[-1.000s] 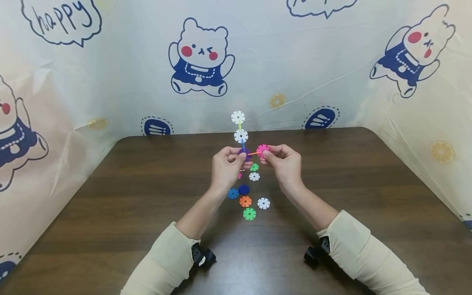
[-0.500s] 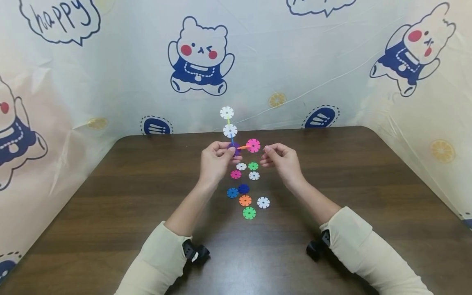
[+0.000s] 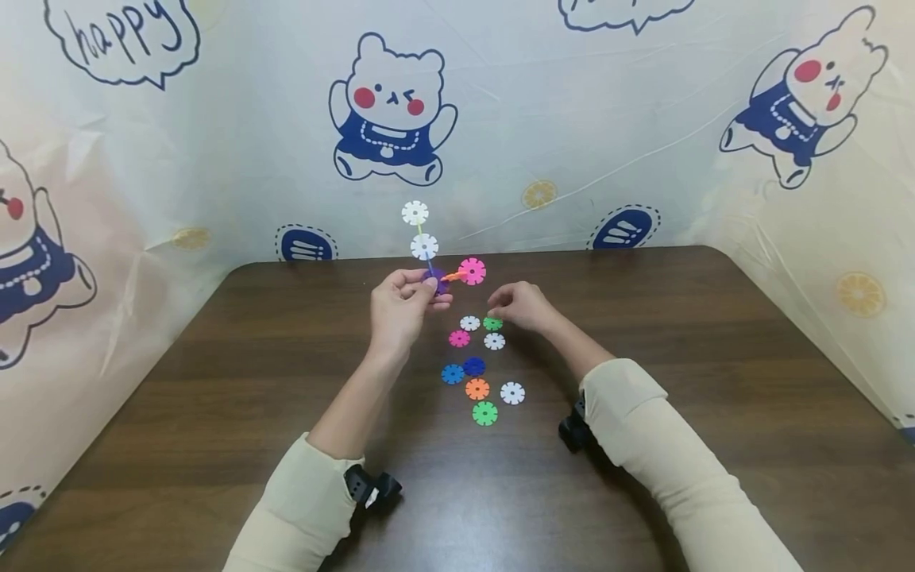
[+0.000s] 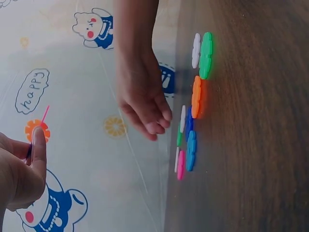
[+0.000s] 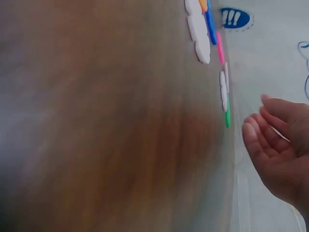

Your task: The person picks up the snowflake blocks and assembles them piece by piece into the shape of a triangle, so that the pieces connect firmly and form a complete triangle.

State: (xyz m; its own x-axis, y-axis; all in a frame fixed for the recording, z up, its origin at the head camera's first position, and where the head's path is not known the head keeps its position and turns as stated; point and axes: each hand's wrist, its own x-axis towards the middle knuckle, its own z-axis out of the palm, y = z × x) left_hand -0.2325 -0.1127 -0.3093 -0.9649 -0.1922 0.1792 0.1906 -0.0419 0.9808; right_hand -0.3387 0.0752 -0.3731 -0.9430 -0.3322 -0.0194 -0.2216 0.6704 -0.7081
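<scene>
My left hand (image 3: 396, 311) pinches a purple notched disc (image 3: 438, 280) between thumb and fingers, raised off the table. Joined to it is a chain of snowflake discs: upper white disc (image 3: 415, 213) and lower white disc (image 3: 425, 246) rise above, linked by thin edge-on yellow and blue ones. An orange disc (image 3: 452, 276), seen nearly edge-on, and a pink disc (image 3: 472, 271) branch to the right. In the left wrist view the orange disc (image 4: 31, 130) faces the camera. My right hand (image 3: 527, 307) holds nothing, its fingers loosely bent just above a green disc (image 3: 492, 324).
Several loose discs lie on the brown table (image 3: 286, 381): a small pink one (image 3: 460, 338), a dark blue one (image 3: 474, 366), a light blue one (image 3: 453, 374), a loose orange one (image 3: 477, 388), a nearer green one (image 3: 484, 413) and white ones (image 3: 512, 393). A printed curtain (image 3: 500, 119) hangs behind.
My right hand has let go of the pink disc and come down toward the loose discs. My left hand has drawn the joined chain leftward and slightly up.
</scene>
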